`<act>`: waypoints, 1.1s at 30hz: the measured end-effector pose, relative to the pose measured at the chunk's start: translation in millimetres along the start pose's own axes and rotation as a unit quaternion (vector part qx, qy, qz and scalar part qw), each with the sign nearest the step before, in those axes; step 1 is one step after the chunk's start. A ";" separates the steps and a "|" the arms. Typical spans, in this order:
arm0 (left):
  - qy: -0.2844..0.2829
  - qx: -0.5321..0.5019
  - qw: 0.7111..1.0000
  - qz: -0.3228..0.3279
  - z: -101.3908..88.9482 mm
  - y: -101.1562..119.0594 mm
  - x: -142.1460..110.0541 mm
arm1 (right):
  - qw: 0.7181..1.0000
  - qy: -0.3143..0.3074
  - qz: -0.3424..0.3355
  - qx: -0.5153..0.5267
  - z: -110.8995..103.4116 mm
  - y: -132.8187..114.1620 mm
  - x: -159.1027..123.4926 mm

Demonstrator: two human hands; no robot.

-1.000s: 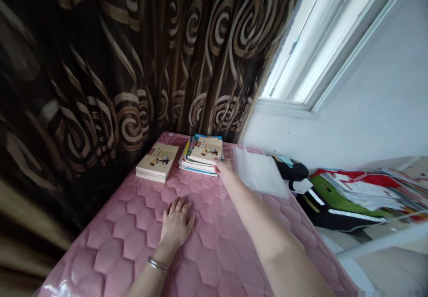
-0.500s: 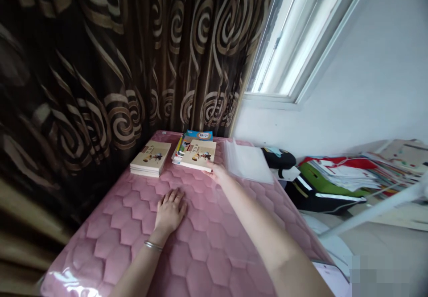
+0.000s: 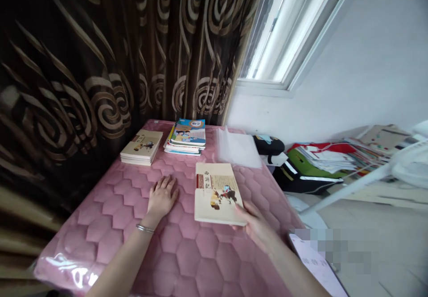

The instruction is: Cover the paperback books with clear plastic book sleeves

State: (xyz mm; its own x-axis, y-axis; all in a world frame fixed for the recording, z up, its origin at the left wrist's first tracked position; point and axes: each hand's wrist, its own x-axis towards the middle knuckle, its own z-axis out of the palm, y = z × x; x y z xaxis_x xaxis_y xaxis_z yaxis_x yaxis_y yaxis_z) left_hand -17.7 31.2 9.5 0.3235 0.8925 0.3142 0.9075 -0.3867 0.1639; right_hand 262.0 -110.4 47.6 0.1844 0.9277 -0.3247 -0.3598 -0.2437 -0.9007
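Observation:
In my right hand [image 3: 256, 223] is a cream-coloured book [image 3: 217, 210] with painted figures and Chinese characters on its cover, gripped at its lower right corner above the table. My left hand [image 3: 162, 195] lies flat on the pink hexagon-patterned table cover [image 3: 197, 252], fingers spread, a silver bangle on the wrist. Beyond it at the back left sits a stack of similar cream books [image 3: 142, 146]. Beside that stack is a pile of textbooks [image 3: 187, 136] with a blue one on top. Clear plastic sheets [image 3: 239, 150] lie at the back right of the table.
A dark curtain [image 3: 113, 65] with swirls hangs along the left and back. The window [image 3: 281, 29] is at the upper right. Beyond the table's right edge are a green and black bag [image 3: 307, 172], heaped papers [image 3: 334, 158] and a white pole [image 3: 354, 185]. A phone [image 3: 314, 261] is at the lower right.
My right hand has lifted the cream book off the textbook pile and brought it nearer and to the right. The blue textbook's cover is now uncovered. My left hand remains flat on the table.

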 end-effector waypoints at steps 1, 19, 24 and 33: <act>-0.003 0.002 1.000 0.000 -0.2 0.2 -0.1 | 1.000 0.006 0.008 -0.007 -3.6 6.9 -3.1; -0.017 -0.056 0.995 0.082 -32.2 35.7 -12.0 | 0.775 0.017 0.045 -0.630 -8.9 -20.6 44.1; -0.141 -0.208 0.954 0.163 -38.7 63.2 -43.3 | 0.769 0.053 0.016 -0.637 -8.8 -11.4 39.2; -0.143 -0.215 0.954 0.154 -22.4 62.0 -60.1 | 0.793 0.105 -0.003 -0.600 -9.6 -5.5 31.2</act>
State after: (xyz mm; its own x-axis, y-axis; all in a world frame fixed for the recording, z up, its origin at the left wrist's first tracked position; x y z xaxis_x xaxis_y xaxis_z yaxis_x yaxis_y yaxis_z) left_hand 13.1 -51.6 21.7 0.6724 0.7244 0.1521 0.5839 -0.6454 0.4925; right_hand 278.6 -82.8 39.6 0.3758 0.8931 -0.2472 0.7474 -0.4498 -0.4889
